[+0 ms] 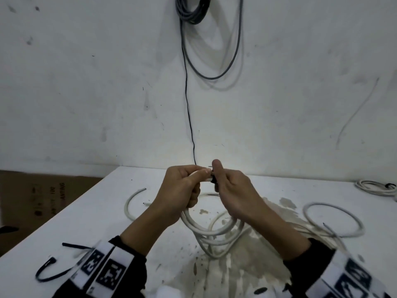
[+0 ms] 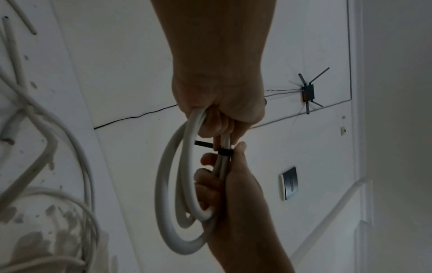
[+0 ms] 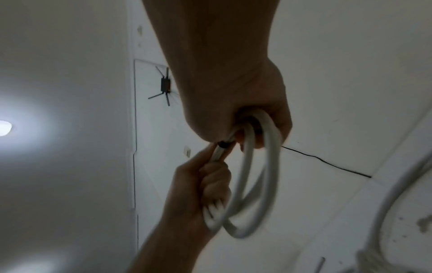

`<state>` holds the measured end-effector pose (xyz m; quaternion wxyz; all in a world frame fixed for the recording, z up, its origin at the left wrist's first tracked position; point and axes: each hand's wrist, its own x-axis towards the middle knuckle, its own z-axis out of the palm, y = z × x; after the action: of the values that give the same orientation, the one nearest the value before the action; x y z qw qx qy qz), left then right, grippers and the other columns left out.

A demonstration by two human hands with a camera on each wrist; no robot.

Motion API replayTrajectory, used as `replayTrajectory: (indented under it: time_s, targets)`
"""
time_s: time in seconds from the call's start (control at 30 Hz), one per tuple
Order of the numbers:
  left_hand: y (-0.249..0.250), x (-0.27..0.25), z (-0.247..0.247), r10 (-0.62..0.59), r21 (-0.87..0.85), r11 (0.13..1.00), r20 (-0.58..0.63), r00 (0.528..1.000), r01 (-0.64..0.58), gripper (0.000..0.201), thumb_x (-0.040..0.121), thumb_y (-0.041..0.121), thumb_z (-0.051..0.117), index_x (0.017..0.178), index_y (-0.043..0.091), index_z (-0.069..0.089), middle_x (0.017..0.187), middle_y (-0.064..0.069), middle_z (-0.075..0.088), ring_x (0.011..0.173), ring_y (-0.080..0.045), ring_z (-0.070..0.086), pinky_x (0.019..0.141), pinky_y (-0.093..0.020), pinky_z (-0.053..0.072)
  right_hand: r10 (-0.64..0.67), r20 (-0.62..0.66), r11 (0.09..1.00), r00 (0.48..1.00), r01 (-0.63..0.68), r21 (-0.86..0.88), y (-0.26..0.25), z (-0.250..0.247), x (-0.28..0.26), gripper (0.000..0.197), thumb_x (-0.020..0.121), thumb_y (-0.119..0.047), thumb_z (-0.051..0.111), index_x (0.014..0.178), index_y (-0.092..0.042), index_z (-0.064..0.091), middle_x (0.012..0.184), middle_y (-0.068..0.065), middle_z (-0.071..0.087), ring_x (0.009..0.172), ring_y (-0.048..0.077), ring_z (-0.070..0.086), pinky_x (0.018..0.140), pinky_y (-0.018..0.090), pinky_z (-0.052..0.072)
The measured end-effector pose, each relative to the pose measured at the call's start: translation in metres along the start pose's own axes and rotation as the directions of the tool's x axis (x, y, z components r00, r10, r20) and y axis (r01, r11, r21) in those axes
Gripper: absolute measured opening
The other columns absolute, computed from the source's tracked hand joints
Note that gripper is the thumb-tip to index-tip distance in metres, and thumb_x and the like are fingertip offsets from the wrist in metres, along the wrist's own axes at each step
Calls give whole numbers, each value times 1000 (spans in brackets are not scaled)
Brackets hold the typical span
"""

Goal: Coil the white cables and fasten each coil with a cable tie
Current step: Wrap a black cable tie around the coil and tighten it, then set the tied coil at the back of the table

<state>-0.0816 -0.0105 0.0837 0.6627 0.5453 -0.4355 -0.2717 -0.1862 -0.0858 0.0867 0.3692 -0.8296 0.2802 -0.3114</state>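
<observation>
With both hands raised above the worktop [image 1: 120, 214], the coil [image 2: 177, 203] hangs between them, its loops drooping toward the person. Left hand [image 1: 182, 188] has fingers curled round the bundled strands; thumb and forefinger pinch just left of the tie [image 2: 224, 152]. Right hand [image 1: 233, 190] also wraps the bundle, thumb up, pressed against the tie's head. Tie already circles the strands, band crossways to the bundle's run; a short black tail [image 2: 203, 143] sticks out sideways, on the coil side. Tail lies nearer the right hand's fingers, so pulling it snug probably falls to that hand while the left braces. How tight it is can't be read: blur. Loose cables [image 1: 334, 220] and spare ties [image 1: 46, 271] lie on the worktop; one tied coil [image 1: 374, 187] sits far right.
</observation>
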Motion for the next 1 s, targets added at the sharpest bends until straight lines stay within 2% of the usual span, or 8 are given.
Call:
replayTrajectory:
  time_s: [0.1, 0.23, 0.37, 0.53, 0.7, 0.8, 0.9, 1.0]
  targets:
    - [3, 4, 4, -24, -80, 997, 14, 1000, 25, 22, 90, 17, 56, 93, -1, 68, 45, 7, 26, 39, -8, 21, 37, -16, 25, 21, -139, 992, 990, -3, 124, 7, 3, 3, 72, 92, -57, 34, 76, 8, 60, 47, 0, 33, 39, 10, 31, 44, 25, 30]
    - [2, 1, 3, -150, -396, 903, 75, 986, 167, 46, 86, 43, 49, 102, 1, 62, 52, -2, 43, 47, -15, 44, 54, -29, 52, 232, -239, 866, 943, -89, 492, 5, -8, 6, 57, 92, -55, 40, 56, -11, 44, 44, 1, 27, 31, 13, 26, 36, 20, 26]
    - [-9, -10, 18, -211, -554, 801, 94, 973, 227, 54, 90, 49, 40, 103, 0, 58, 60, -6, 55, 55, -19, 56, 68, -35, 51, 305, -340, 814, 890, -58, 578, 3, -11, 5, 49, 95, -48, 39, 59, -15, 47, 48, 4, 31, 35, 12, 30, 32, 17, 31]
    - [-2, -4, 28, -274, -611, 757, 23, 961, 230, 51, 89, 55, 43, 74, 7, 53, 38, 4, 24, 27, -7, 20, 35, -18, 28, 270, -234, 803, 934, -85, 590, 9, -11, 3, 46, 96, -39, 44, 57, -15, 45, 38, -4, 28, 31, 11, 27, 35, 18, 29]
    - [-3, 3, 31, -354, -572, 772, -23, 935, 278, 53, 90, 44, 52, 51, 16, 27, 36, 5, 15, 26, -9, 14, 32, -14, 18, 212, -145, 840, 966, -105, 533, 13, -20, 4, 48, 97, -38, 43, 56, -13, 37, 36, -6, 29, 31, 11, 29, 37, 20, 32]
    - [-2, 8, 27, -303, -548, 807, -63, 951, 221, 54, 91, 37, 52, 52, 21, 20, 35, 7, 14, 27, -8, 12, 33, -14, 12, 245, 91, 713, 965, -243, 657, 23, -31, -1, 48, 99, -41, 35, 71, -6, 51, 48, 3, 47, 44, 20, 49, 53, 31, 48]
    - [0, 15, 25, -249, -482, 856, -71, 966, 185, 53, 92, 38, 51, 54, 21, 19, 37, 7, 14, 29, -7, 12, 33, -14, 13, 213, 215, 641, 953, -302, 705, 31, -45, -15, 30, 99, -23, 42, 100, 0, 60, 79, 15, 65, 76, 34, 68, 72, 45, 57]
    - [-3, 25, 34, -210, -335, 925, -63, 976, 177, 50, 92, 41, 50, 55, 19, 25, 40, 7, 17, 32, -9, 15, 33, -17, 18, 218, 145, 679, 965, -257, 687, 40, -55, -25, 14, 94, -4, 50, 102, 2, 61, 84, 15, 69, 77, 31, 71, 65, 37, 60]
